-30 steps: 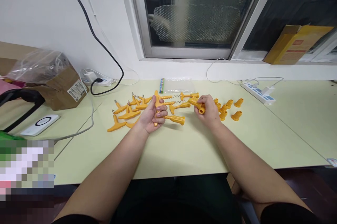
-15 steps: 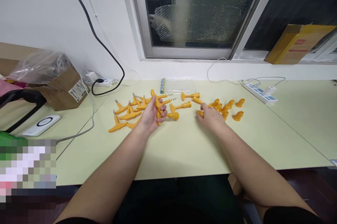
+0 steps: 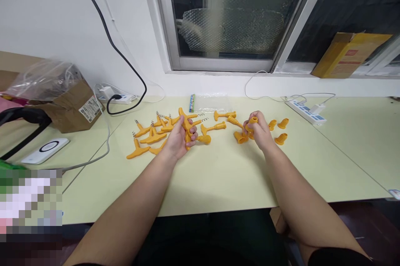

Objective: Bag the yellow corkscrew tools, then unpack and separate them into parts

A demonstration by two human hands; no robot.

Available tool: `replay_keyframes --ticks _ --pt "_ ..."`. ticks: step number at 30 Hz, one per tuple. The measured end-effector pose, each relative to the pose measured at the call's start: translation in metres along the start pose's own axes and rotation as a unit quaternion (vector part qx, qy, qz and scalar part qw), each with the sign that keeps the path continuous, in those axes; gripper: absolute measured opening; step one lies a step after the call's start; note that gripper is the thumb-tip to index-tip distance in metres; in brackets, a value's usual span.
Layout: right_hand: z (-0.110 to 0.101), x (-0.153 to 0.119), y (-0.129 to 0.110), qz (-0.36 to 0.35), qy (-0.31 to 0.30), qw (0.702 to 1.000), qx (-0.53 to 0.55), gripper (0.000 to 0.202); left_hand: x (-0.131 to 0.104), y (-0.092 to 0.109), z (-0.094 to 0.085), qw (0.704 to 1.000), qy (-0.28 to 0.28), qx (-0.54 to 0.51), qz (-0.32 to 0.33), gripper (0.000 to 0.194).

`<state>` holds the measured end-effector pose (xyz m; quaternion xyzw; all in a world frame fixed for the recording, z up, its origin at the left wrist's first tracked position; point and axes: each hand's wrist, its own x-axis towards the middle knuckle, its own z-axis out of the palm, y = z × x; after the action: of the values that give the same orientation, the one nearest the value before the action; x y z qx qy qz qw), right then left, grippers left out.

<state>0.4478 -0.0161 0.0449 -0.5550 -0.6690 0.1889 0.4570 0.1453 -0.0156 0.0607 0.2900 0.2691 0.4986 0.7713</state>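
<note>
My left hand (image 3: pixel 178 139) is closed around yellow T-handled corkscrews (image 3: pixel 187 123); two metal spirals stick out to the right. My right hand (image 3: pixel 261 131) grips a yellow bell-shaped sleeve (image 3: pixel 253 120), its open ring facing up. Below its fingers another sleeve (image 3: pixel 241 137) lies on its side. Loose corkscrews (image 3: pixel 153 136) are spread left of my left hand, spirals pointing up or back. Between the hands lie corkscrews with sleeves fitted over their spirals, one a sleeved corkscrew (image 3: pixel 214 127). More sleeves (image 3: pixel 281 139) sit to the right, some partly hidden by my right hand.
A clear plastic bag (image 3: pixel 211 102) lies at the back of the pale table (image 3: pixel 215 182). Power strips (image 3: pixel 308 111) with cables rest near the wall. On the left are a cardboard box (image 3: pixel 76 109) and a white charging pad (image 3: pixel 46 150).
My right hand has moved slightly right and up and now grips a sleeve. The sleeve beneath its fingers shows more plainly. My left hand has stayed put with its corkscrews.
</note>
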Motion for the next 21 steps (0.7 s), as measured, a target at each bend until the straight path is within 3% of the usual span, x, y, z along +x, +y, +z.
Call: replay_keyframes --ticks 2,5,8,10,15,19,21 --pt "-0.004 0.002 0.003 0.024 0.039 0.998 0.052 0.009 0.000 0.000 0.000 1.000 0.000 -0.001 0.000 0.035" --pt "-0.010 0.007 0.006 -0.003 0.107 0.994 -0.033 0.017 -0.001 0.001 0.002 1.000 0.002 -0.002 -0.001 0.034" --pt "-0.021 0.010 0.007 -0.025 0.129 0.985 -0.108 0.025 -0.002 0.001 0.003 1.000 0.005 0.000 -0.001 0.033" --pt "-0.035 0.009 0.005 0.003 0.122 0.985 -0.118 0.030 -0.002 0.001 0.004 1.000 0.006 0.000 0.001 0.033" --pt "-0.065 -0.016 0.002 0.093 -0.013 0.985 -0.148 0.032 -0.002 0.002 0.003 1.000 0.008 0.000 0.003 0.034" --pt "-0.057 -0.043 0.015 0.104 -0.137 0.960 -0.222 0.011 -0.002 0.002 0.001 1.000 0.005 -0.013 0.002 0.035" --pt "-0.049 -0.050 0.018 0.089 -0.164 0.949 -0.253 0.015 -0.002 0.002 0.000 1.000 0.003 -0.017 0.004 0.035"
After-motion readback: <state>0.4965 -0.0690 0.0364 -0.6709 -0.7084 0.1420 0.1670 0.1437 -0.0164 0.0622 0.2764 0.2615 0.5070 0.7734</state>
